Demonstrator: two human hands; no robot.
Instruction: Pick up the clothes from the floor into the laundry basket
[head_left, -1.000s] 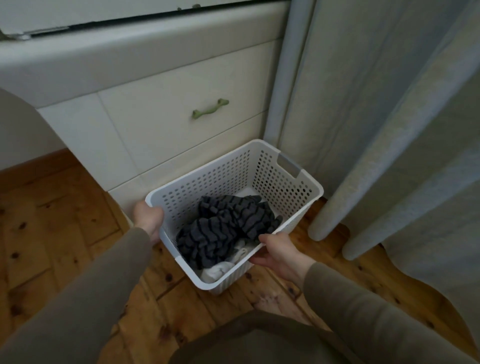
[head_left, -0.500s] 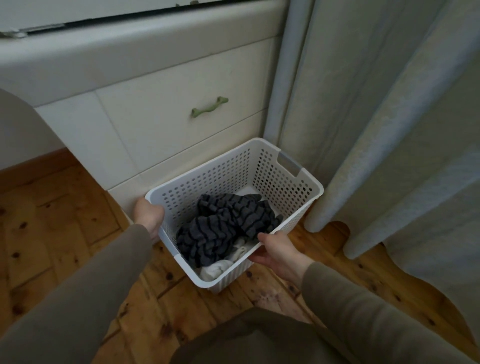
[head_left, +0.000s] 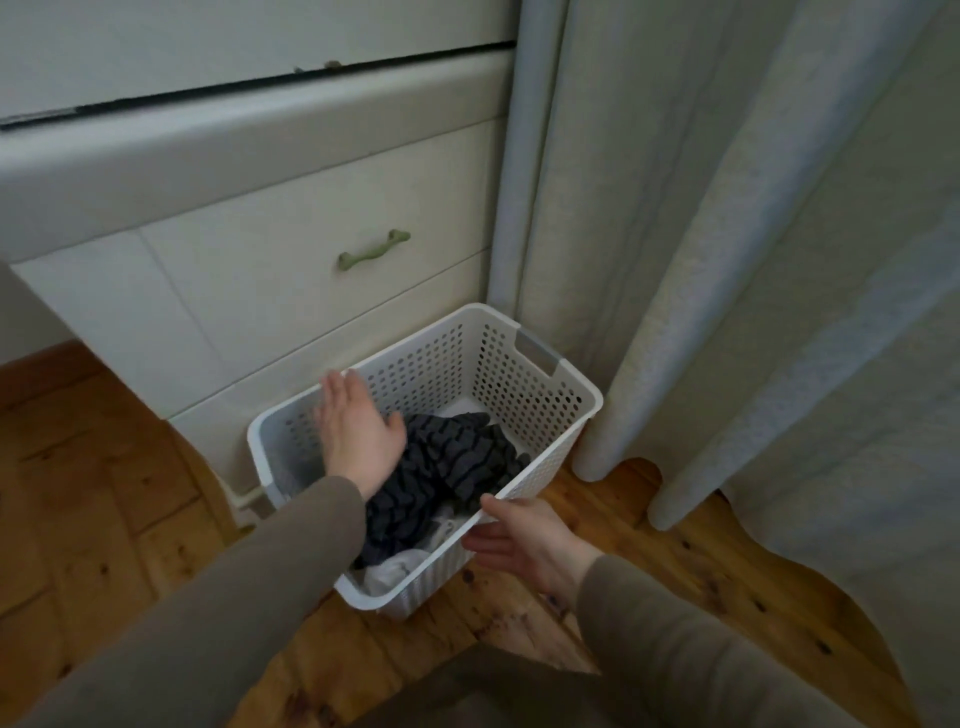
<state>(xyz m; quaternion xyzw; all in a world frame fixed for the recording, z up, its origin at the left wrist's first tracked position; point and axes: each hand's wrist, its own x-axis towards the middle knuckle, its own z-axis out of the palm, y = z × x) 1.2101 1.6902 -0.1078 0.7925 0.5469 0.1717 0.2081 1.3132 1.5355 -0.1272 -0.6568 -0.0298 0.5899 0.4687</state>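
Inside white laundry basket (head_left: 540, 387), striped dark garment (head_left: 447, 467), white cloth (head_left: 395, 569)

The left hand (head_left: 358, 434) hovered flat over the basket (head_left: 582, 400), fingers spread; the right hand (head_left: 524, 538) touched its near rim beside striped clothes (head_left: 447, 467).

White perforated laundry basket (head_left: 540, 395) upright on wooden floor (head_left: 93, 483), holding crumpled dark striped garment (head_left: 447, 473) over white clothes (head_left: 400, 566).

basket (head_left: 530, 364): matt perforated plastic | floor (head_left: 104, 493): knotty wood | curtain (head_left: 753, 260): cloth, probably coarse
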